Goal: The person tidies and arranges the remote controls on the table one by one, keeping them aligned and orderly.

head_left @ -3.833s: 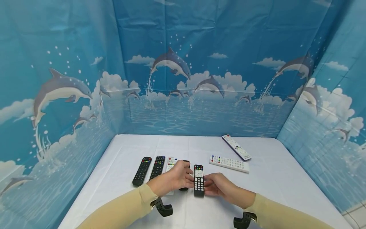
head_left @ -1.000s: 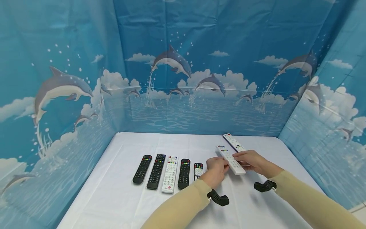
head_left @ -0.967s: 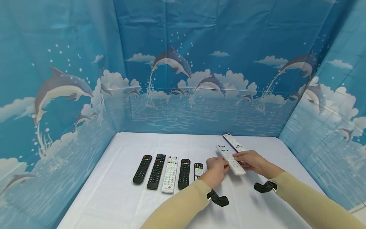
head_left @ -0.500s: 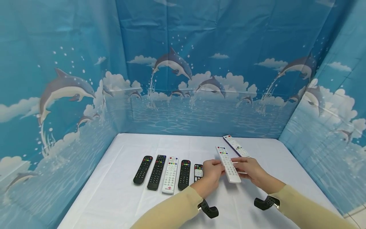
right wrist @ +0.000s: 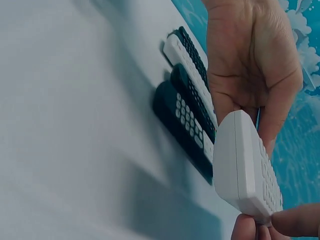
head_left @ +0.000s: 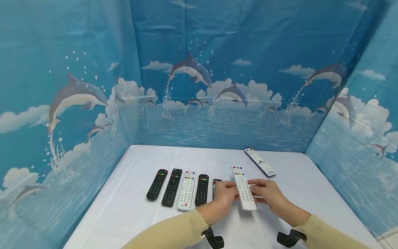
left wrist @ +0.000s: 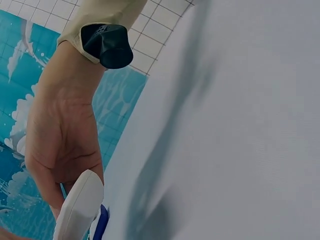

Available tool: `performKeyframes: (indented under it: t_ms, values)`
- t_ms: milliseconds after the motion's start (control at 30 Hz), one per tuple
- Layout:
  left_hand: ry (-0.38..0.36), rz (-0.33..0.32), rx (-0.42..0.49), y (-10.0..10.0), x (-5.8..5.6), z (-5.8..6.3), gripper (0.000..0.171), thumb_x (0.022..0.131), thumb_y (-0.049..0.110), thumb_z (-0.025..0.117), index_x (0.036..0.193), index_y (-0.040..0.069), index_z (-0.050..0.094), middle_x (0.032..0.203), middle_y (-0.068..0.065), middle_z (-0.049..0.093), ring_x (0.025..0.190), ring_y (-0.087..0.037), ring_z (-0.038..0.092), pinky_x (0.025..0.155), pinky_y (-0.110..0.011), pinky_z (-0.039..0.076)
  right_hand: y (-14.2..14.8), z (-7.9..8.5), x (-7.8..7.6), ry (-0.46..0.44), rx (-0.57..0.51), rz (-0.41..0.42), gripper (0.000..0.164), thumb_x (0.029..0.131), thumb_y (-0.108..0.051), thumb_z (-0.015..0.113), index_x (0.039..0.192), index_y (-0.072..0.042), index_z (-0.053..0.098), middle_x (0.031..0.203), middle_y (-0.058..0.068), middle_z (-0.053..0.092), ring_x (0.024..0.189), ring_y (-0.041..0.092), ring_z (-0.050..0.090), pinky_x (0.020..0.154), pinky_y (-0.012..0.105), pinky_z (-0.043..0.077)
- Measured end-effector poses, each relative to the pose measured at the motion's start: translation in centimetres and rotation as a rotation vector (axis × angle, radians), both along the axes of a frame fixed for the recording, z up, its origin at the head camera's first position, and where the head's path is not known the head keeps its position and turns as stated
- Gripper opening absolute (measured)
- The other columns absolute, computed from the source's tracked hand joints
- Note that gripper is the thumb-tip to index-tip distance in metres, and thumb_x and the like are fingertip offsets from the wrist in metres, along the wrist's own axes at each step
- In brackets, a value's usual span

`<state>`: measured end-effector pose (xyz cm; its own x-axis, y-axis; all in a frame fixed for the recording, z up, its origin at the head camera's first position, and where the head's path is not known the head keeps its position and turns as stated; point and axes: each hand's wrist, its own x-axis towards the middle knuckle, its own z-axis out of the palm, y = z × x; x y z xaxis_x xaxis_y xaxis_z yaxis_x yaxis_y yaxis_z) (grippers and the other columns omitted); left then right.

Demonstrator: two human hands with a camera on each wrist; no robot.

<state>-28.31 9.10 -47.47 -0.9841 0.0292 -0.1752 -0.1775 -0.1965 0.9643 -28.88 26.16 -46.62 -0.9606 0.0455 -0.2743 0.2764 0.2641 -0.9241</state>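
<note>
Above the white table (head_left: 214,238), a white remote control (head_left: 243,188) is held by its two long sides, its coloured buttons toward the far end. My left hand (head_left: 221,199) grips its left side; my right hand (head_left: 268,195) pinches the right side with thumb and fingers. Seen from the left wrist, the right hand (left wrist: 67,130) is behind the white remote's end (left wrist: 82,205). The right wrist view has the left hand (right wrist: 252,65) beyond the remote (right wrist: 240,160), with the right thumb (right wrist: 300,220) against its near edge. Its shadow falls on the cloth below.
Left of the hands lies a row of remotes: two black ones (head_left: 157,185) (head_left: 172,187), a white one (head_left: 187,191), another black one (head_left: 201,190), and a small dark one (head_left: 216,181) partly hidden by the left hand. A white-faced, dark-edged remote (head_left: 259,162) lies slanted at back right.
Earlier, both hands were at the small dark remote while the white one lay on the table. Since then they have taken up the white remote, turned it lengthwise and brought it nearer and slightly left.
</note>
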Motion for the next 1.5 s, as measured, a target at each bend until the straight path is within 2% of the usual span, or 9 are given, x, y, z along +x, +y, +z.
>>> performKeyframes:
  t_ms: [167, 367, 600, 733, 933, 1200, 1500]
  values:
    - [0.013, -0.006, -0.044, -0.9, 0.5, -0.3, 0.025, 0.087, -0.014, 0.064, 0.112, -0.012, 0.067, 0.096, -0.012, 0.067, 0.085, -0.022, 0.071, 0.071, -0.033, 0.06, -0.7, -0.3, 0.7, -0.023, -0.037, -0.022, 0.045, 0.096, -0.012, 0.067, 0.137, 0.0, 0.058, 0.12, 0.014, 0.063, 0.093, 0.021, 0.066, 0.076, 0.038, 0.059]
    - [0.028, -0.049, -0.095, -2.0, 0.8, -0.4, 0.023, 0.087, -0.013, 0.065, 0.109, -0.01, 0.069, 0.095, -0.011, 0.066, 0.083, -0.019, 0.07, 0.071, -0.03, 0.06, -1.3, -0.6, 1.2, -0.05, -0.074, -0.032, 0.051, 0.093, -0.009, 0.069, 0.141, 0.002, 0.054, 0.115, 0.014, 0.066, 0.092, 0.021, 0.067, 0.077, 0.039, 0.059]
    - [-0.013, -0.09, -0.156, -3.0, 1.1, -0.7, 0.021, 0.088, -0.006, 0.065, 0.109, -0.007, 0.071, 0.096, -0.009, 0.067, 0.08, -0.017, 0.07, 0.074, -0.035, 0.061, -1.9, -1.0, 1.8, -0.116, -0.118, -0.033, 0.051, 0.092, -0.008, 0.069, 0.14, 0.004, 0.054, 0.122, 0.016, 0.065, 0.091, 0.022, 0.066, 0.078, 0.04, 0.059]
    - [-0.065, -0.108, -0.149, -3.5, 1.0, -0.6, 0.023, 0.087, -0.004, 0.062, 0.108, -0.006, 0.071, 0.091, -0.008, 0.068, 0.077, -0.017, 0.069, 0.072, -0.033, 0.06, -2.1, -1.3, 1.8, -0.141, -0.128, -0.037, 0.05, 0.092, -0.007, 0.069, 0.138, 0.006, 0.054, 0.115, 0.016, 0.067, 0.088, 0.022, 0.067, 0.076, 0.037, 0.058]
    - [-0.117, -0.173, -0.131, -4.5, 0.9, 0.0, 0.018, 0.085, -0.001, 0.06, 0.1, -0.005, 0.069, 0.087, -0.011, 0.07, 0.074, -0.019, 0.07, 0.071, -0.032, 0.061, -2.3, -1.5, 1.9, -0.164, -0.185, -0.041, 0.049, 0.092, -0.005, 0.068, 0.136, 0.01, 0.054, 0.11, 0.018, 0.068, 0.088, 0.022, 0.069, 0.076, 0.035, 0.059]
    - [-0.21, -0.226, -0.033, -5.6, 0.7, 0.1, 0.026, 0.088, 0.001, 0.06, 0.111, -0.01, 0.063, 0.095, -0.018, 0.07, 0.082, -0.026, 0.073, 0.075, -0.036, 0.061, -2.4, -2.0, 1.8, -0.204, -0.271, -0.056, 0.049, 0.094, -0.004, 0.063, 0.139, 0.01, 0.051, 0.119, 0.023, 0.064, 0.095, 0.023, 0.068, 0.085, 0.037, 0.058]
    - [-0.223, -0.277, -0.005, -6.0, 0.7, 0.7, 0.032, 0.09, 0.004, 0.058, 0.117, -0.013, 0.059, 0.103, -0.023, 0.065, 0.09, -0.03, 0.071, 0.08, -0.041, 0.06, -2.6, -2.0, 1.9, -0.199, -0.305, -0.061, 0.05, 0.093, -0.001, 0.06, 0.141, 0.01, 0.05, 0.117, 0.024, 0.061, 0.093, 0.024, 0.066, 0.086, 0.036, 0.058]
